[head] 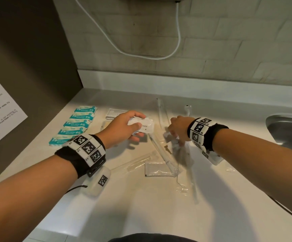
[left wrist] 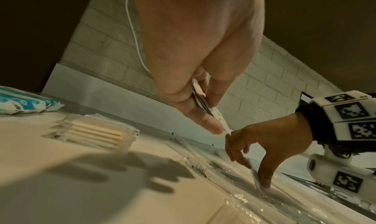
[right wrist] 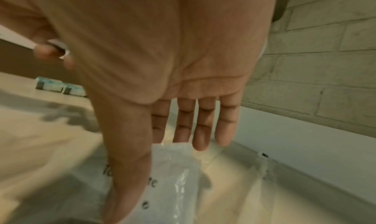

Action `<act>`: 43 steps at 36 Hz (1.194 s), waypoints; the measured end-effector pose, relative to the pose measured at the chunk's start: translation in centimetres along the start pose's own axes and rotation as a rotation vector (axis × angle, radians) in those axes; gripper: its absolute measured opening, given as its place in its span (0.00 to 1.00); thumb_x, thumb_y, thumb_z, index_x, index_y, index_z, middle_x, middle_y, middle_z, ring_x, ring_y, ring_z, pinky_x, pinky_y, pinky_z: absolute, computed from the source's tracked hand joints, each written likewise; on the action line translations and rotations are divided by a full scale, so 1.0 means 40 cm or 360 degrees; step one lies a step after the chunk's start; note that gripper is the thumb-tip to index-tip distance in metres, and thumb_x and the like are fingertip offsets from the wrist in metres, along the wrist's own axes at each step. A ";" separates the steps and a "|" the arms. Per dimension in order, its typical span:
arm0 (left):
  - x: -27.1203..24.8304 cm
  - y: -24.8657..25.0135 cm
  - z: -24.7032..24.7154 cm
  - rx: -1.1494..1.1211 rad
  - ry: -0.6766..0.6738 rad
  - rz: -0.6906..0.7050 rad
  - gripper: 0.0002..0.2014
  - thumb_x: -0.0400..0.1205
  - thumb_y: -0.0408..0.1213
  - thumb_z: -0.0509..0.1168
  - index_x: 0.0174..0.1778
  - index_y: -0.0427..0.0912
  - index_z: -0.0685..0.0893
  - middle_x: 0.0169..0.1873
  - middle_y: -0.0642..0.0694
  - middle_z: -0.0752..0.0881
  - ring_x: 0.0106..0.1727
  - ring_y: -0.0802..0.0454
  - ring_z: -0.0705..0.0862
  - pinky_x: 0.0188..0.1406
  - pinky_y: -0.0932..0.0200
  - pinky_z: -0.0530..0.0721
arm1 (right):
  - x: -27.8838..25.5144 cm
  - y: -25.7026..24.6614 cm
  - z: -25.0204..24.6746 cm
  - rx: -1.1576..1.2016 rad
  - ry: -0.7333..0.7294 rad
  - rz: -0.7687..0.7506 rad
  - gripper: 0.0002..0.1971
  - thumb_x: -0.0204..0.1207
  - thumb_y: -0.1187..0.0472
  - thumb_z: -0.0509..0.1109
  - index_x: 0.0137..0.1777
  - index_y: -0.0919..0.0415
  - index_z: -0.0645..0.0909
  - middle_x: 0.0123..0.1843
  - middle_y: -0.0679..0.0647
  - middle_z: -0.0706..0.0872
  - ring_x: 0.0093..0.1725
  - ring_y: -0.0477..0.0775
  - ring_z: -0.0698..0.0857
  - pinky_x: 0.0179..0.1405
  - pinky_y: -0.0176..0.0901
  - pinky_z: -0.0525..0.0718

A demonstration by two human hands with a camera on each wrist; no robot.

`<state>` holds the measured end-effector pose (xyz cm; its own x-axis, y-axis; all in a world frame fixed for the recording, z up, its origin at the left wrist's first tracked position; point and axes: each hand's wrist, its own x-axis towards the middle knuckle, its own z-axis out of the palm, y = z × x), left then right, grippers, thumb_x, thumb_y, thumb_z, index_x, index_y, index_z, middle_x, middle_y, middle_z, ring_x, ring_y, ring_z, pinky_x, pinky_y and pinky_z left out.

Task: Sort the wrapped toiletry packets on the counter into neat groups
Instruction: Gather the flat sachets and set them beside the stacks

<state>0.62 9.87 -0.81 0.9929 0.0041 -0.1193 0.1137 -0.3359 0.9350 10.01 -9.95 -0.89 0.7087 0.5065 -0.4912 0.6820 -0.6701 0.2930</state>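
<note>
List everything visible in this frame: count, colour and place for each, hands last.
Teal packets: six, teal and white, in a row at counter's left.
Swab packs: small stack, clear with pale sticks, beside the teal row.
White sachets: stack, behind left hand.
Toothbrush packets: several, clear, scattered mid-counter.
Flat sachet: one, whitish, near front.
Counter: one, cream.
Sink: one, steel, far right.
Cord: one, white, on wall.
Left hand: holds toothpaste sachets.
Right hand: pinches a clear packet.
</note>
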 end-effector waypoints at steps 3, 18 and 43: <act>-0.003 -0.004 -0.008 -0.0004 -0.0020 -0.0016 0.13 0.85 0.29 0.64 0.63 0.47 0.84 0.57 0.45 0.87 0.46 0.46 0.93 0.48 0.42 0.91 | -0.016 0.015 -0.022 0.0122 0.0000 0.0045 0.14 0.71 0.57 0.78 0.53 0.58 0.82 0.55 0.53 0.85 0.51 0.55 0.82 0.45 0.42 0.76; -0.022 -0.030 -0.052 -0.0278 -0.0077 -0.0098 0.12 0.87 0.29 0.59 0.61 0.42 0.84 0.54 0.31 0.88 0.50 0.46 0.90 0.44 0.48 0.92 | -0.061 -0.156 -0.133 0.1024 0.0592 -0.0238 0.18 0.65 0.57 0.83 0.32 0.49 0.72 0.35 0.47 0.82 0.36 0.51 0.80 0.36 0.39 0.77; 0.012 -0.024 -0.052 -0.0147 -0.0250 0.0066 0.11 0.85 0.28 0.64 0.62 0.42 0.82 0.60 0.43 0.85 0.48 0.47 0.92 0.47 0.56 0.91 | -0.039 -0.054 0.034 0.0534 -0.0039 0.0213 0.33 0.70 0.66 0.77 0.75 0.53 0.73 0.74 0.53 0.77 0.72 0.58 0.77 0.71 0.51 0.77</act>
<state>1.05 12.16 -1.06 0.9797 -0.1571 -0.1241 0.0831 -0.2449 0.9660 7.20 -10.04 -1.86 0.7803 0.3920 -0.4873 0.4835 -0.8723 0.0725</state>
